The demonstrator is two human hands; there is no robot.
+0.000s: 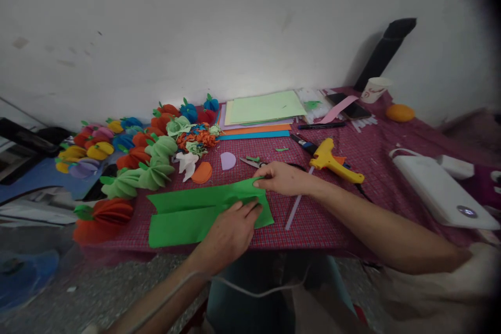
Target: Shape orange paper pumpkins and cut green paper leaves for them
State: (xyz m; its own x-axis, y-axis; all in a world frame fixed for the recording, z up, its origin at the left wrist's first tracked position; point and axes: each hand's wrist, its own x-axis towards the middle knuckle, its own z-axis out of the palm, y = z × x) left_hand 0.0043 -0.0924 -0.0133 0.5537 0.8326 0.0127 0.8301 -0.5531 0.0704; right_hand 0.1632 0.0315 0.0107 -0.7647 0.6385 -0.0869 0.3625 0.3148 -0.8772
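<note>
A sheet of green paper (183,214) lies folded at the front edge of the table, on a red checked cloth (352,188). My left hand (230,232) rests on the sheet's right part, fingers stretched out and pressing it flat. My right hand (284,177) pinches the folded upper right corner of the same sheet between thumb and fingers. Just behind my right hand lie scissors (250,162) and a yellow glue gun (332,160).
Many folded paper fruits (129,151) in orange, green, yellow and blue crowd the left. A stack of coloured paper (262,112) lies at the back, with a black pen (321,126), a paper cup (373,88), an orange (399,112) and a white case (438,190) to the right.
</note>
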